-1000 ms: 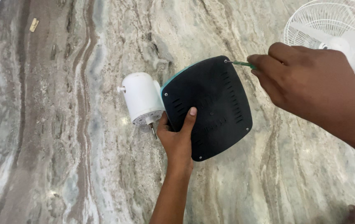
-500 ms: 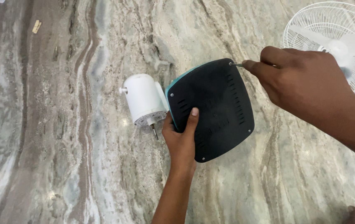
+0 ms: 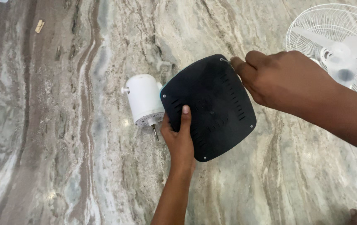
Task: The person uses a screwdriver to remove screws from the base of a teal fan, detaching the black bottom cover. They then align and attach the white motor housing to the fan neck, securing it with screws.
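Now left hand (image 3: 179, 139) grips black base plate (image 3: 212, 104); right hand (image 3: 280, 81) pinches screwdriver tip (image 3: 225, 61) at corner screw

Showing two bare forearms, no sleeves reaching into view, no watch, no rings, no gloves. Left hand (image 3: 180, 139) looking slim, narrow at the wrist, showing a short, pale thumbnail. Right hand (image 3: 284, 83) looming larger and broader, nearer the camera, knuckles showing rounded. Both wrists appearing uncovered, unmarked.

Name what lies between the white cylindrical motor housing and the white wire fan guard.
Head view: the black square base plate, gripped by both hands, lies between them.
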